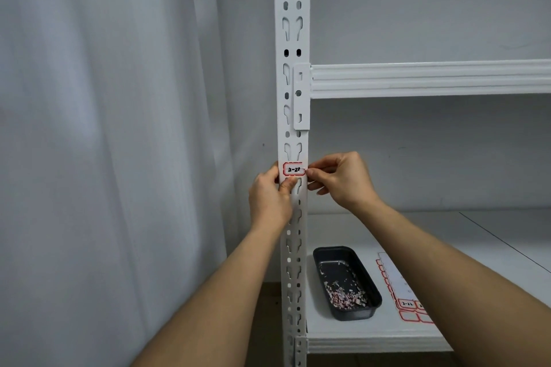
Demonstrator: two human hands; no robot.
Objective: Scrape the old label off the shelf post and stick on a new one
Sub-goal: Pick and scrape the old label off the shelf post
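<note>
Nearest me, a dark tray [347, 283] of paper scrapings sits on the lower shelf [372, 334] near its front edge, a label sheet [399, 292] just beside it on the right. Higher up, I see my left hand [269, 199] gripping the shelf post [293, 39], thumb just under the red-bordered label [294, 169]. My right hand [340, 179] pinches the label's right edge. Behind hangs a curtain [104, 128], left of the post.
</note>
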